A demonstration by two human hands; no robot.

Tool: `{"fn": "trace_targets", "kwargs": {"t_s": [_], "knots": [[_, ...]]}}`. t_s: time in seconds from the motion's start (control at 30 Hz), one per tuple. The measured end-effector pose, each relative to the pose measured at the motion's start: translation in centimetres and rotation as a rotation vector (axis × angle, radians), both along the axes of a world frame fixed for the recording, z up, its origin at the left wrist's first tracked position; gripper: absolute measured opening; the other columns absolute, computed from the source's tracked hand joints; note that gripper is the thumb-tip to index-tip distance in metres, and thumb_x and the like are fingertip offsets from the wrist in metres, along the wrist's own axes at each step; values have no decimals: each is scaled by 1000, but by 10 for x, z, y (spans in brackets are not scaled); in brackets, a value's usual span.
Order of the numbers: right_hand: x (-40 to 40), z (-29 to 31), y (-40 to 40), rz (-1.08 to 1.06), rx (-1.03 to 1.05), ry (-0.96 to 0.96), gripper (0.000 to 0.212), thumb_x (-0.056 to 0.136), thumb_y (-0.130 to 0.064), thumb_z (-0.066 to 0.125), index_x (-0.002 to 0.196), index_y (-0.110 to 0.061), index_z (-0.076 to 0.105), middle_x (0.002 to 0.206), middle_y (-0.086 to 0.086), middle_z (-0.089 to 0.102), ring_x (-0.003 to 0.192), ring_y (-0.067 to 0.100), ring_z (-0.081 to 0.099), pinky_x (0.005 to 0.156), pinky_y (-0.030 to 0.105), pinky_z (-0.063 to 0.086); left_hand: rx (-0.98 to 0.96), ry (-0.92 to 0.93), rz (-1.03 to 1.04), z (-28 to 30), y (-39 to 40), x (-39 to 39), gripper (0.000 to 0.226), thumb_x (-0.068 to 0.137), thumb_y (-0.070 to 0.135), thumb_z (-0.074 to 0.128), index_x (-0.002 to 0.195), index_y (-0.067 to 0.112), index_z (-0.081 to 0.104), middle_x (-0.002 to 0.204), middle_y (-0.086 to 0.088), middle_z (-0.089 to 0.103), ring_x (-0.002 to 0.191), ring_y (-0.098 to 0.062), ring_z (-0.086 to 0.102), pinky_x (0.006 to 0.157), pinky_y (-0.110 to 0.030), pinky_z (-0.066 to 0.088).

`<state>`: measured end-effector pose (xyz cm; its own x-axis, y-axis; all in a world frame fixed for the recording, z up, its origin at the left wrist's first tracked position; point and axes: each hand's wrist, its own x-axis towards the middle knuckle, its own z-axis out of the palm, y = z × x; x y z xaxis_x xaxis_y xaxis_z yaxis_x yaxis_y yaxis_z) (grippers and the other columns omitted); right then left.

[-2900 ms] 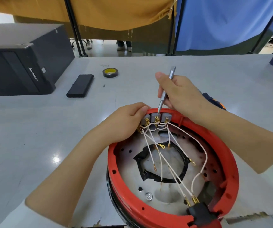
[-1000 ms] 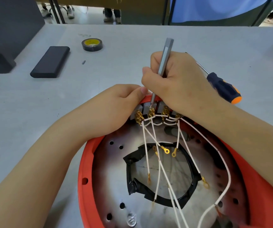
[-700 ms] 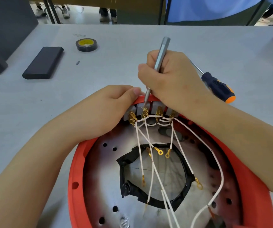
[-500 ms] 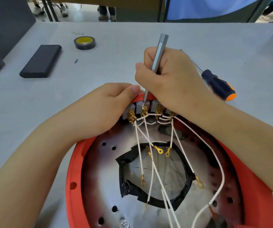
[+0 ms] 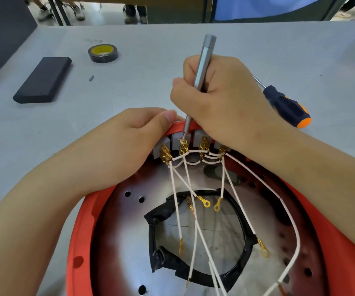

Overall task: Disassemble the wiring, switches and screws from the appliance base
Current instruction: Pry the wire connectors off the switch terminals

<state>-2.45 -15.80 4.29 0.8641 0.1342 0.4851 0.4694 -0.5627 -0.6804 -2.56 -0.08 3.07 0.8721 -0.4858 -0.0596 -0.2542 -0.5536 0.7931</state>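
Note:
A round appliance base with a red rim [image 5: 80, 242] and a metal inner plate lies in front of me. Grey switches [image 5: 176, 142] sit in a row at its far edge, with gold terminals and white wires [image 5: 193, 210] running down across a black-edged hole. My left hand [image 5: 134, 142] grips the rim and the leftmost switch. My right hand [image 5: 221, 99] holds a slim silver screwdriver [image 5: 204, 58], whose tip rests on the gold terminal of the second switch.
An orange and blue screwdriver [image 5: 285, 103] lies on the grey table right of my right hand. A roll of black tape [image 5: 103, 52], a black flat block [image 5: 44, 79] and a small loose bit [image 5: 91, 78] lie at the far left. A dark box stands beyond them.
My view has come closer to the base since the oldest frame. The silver screwdriver's tip has stayed on the second switch's terminal, tilting only slightly. My left hand has kept its grip.

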Motion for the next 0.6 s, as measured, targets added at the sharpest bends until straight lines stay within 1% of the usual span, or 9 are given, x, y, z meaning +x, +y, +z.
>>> {"fn": "trace_targets", "kwargs": {"t_s": [0.07, 0.17, 0.23, 0.27, 0.33, 0.4, 0.47, 0.53, 0.6], "knots": [[0, 0, -1, 6, -8, -7, 37, 87, -14, 57, 58, -16, 35, 50, -8, 28, 51, 7, 38, 50, 17, 36, -5, 9, 10, -1, 0, 0, 42, 89, 56, 31, 96, 40, 69, 93, 4, 73, 91, -14, 67, 87, -36, 50], [0, 0, -2, 13, -33, -27, 39, 87, -14, 56, 56, -19, 32, 50, -8, 28, 50, 6, 38, 52, 13, 36, -22, 7, 34, -1, -1, 0, 37, 96, 46, 34, 95, 39, 70, 91, 17, 73, 89, 0, 65, 84, -17, 46], [0, 0, -3, 14, -55, -50, 39, 87, -14, 54, 57, -21, 31, 51, -8, 28, 50, 6, 38, 54, 11, 36, -20, -1, 42, -1, -2, 0, 37, 96, 45, 34, 95, 40, 70, 90, 21, 72, 89, 5, 64, 79, -11, 44], [-1, 0, -3, 15, -62, -57, 38, 87, -14, 54, 57, -21, 31, 51, -8, 28, 51, 6, 38, 54, 12, 36, -16, 3, 44, 0, -2, 0, 37, 95, 48, 33, 95, 41, 70, 91, 21, 72, 89, 5, 64, 81, -12, 44], [-1, 0, -3, 16, -69, -66, 37, 88, -15, 54, 59, -20, 32, 52, -7, 28, 51, 6, 37, 54, 13, 36, -5, 8, 42, 1, -2, -1, 40, 90, 53, 32, 95, 41, 70, 91, 16, 73, 91, -1, 65, 91, -20, 44], [-2, 0, -2, 3, -80, -86, 38, 88, -15, 53, 59, -21, 30, 52, -9, 27, 51, 6, 37, 55, 12, 36, -15, 13, 45, 1, -3, -1, 39, 92, 51, 33, 96, 40, 70, 91, 17, 73, 91, 0, 66, 94, -25, 44], [-2, 0, -2, -18, -98, -111, 38, 87, -17, 52, 58, -24, 28, 52, -9, 26, 50, 4, 37, 55, 12, 35, -26, 12, 56, 1, -4, -1, 36, 96, 45, 34, 95, 40, 70, 89, 21, 72, 90, 5, 65, 94, -23, 43], [-2, -1, -1, -39, -102, -126, 36, 86, -19, 51, 58, -24, 28, 50, -8, 26, 51, 5, 38, 54, 13, 35, -25, 11, 51, 1, -4, -1, 36, 97, 43, 35, 96, 40, 70, 90, 23, 72, 90, 7, 64, 94, -22, 42], [-1, -2, -1, -76, -95, -133, 31, 86, -18, 53, 58, -18, 41, 48, -2, 37, 54, 10, 44, 54, 12, 37, -22, 17, 44, 3, -4, -2, 36, 97, 43, 35, 97, 41, 70, 91, 24, 72, 91, 8, 64, 93, -21, 42]]}}
